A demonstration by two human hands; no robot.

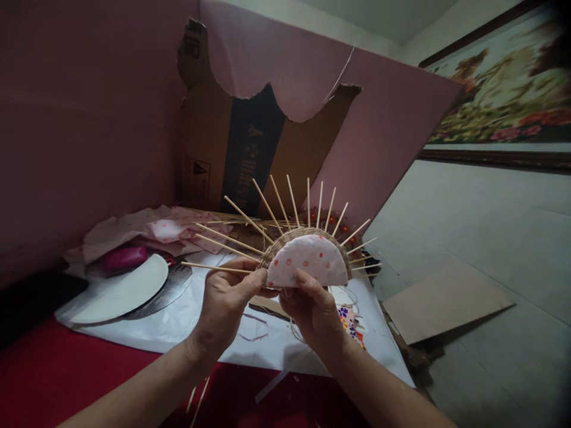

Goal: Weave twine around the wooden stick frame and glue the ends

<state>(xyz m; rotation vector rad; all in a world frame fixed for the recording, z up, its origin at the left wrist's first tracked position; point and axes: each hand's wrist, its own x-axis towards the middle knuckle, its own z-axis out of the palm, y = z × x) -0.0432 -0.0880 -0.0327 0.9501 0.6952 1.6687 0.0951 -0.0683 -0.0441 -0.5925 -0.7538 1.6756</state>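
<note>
Held up in front of me is a half-round woven fan (307,261), its face covered in pink cloth with small red flowers. A band of twisted cord (289,236) runs round its curved edge, and several thin wooden sticks (292,199) stick out from it like rays. My left hand (229,300) grips the fan's left corner, thumb against the edge. The thumb of my right hand (314,303) presses on the cloth near the straight lower edge, with the other fingers behind. A loose loop of cord (297,333) hangs by my right hand.
White sheeting (276,351) lies over a red cloth (111,368). At the left are a white half-disc (125,291), crumpled pink fabric (156,232) and a magenta object (122,258). Torn cardboard (200,137) stands behind. A flat board (446,300) lies at the right.
</note>
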